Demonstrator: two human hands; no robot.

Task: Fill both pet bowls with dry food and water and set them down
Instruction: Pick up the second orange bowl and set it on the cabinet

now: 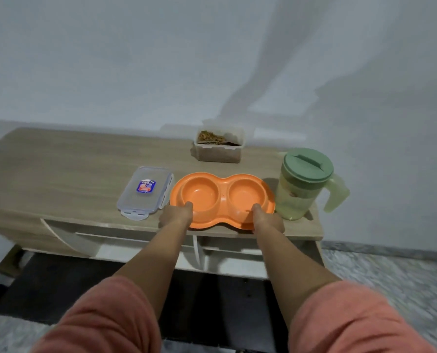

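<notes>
**Both hands grip the near edge of the orange double bowl**

The table is pale wood-grain and stands against a grey wall; the person's fingers reach over its near edge. Beyond and to the right of the right hand's fingers stands the jug, pale green and see-through with a darker green lid and a handle facing right. It stands just beside the bowl's right end.

The double bowl is one orange plastic piece with two round wells side by side, both showing bare orange inside. It sits flat on the table at the near edge, directly under the fingers of both hands.

To the left of the left hand's fingers lies the clear lid, flat, with a blue and red sticker. Farther out past the fingers, near the wall, stands the open food box, clear plastic with brown dry food in it.

The left hand pinches the rim below the left well, thumb on top. The right hand pinches the rim below the right well likewise. Both forearms stretch straight forward from pink sleeves.
</notes>
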